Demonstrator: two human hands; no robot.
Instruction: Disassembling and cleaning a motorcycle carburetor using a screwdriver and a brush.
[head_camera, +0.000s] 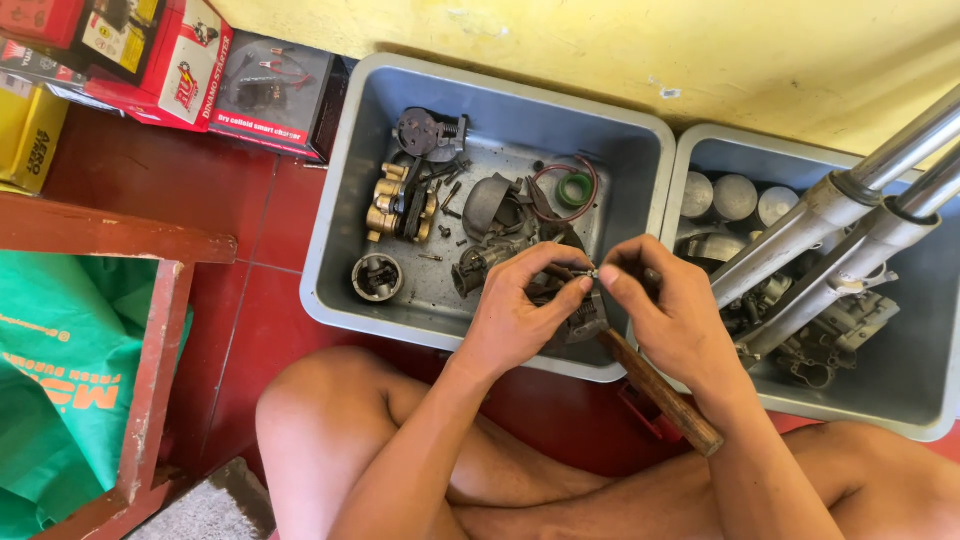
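while the person sits cross-legged on the red floor (270, 300), the head view looks down on both hands meeting over the near rim of a grey plastic tub (345, 200). the left hand (515, 310) and the right hand (670, 315) each have thumb and forefinger pinched together on a tiny metal part (587, 272), held between the two fingertips just above the tub's edge; what kind of part it is is too small to tell. just below the hands a hammer with a wooden handle (660, 392) lies slanting across the tub's rim toward the right knee, its head partly hidden under the left hand. inside this tub lie a brass-coloured brake caliper (400, 205), a round dark cylinder piece (377, 277), a dark disc-shaped part (425, 132), a green ring (574, 188) inside a loop of red wire, loose screws and a heap of dark engine bits. touching it on the right stands a second grey tub (690, 160) holding three pale round pistons (735, 197), a carburettor-like casting (850, 325) and two silver fork tubes (850, 215) that jut out over the yellow wall (600, 40). at the upper left red and black boxes (190, 65) are stacked, and at the left a wooden frame (150, 370) holds a green bag (60, 370).
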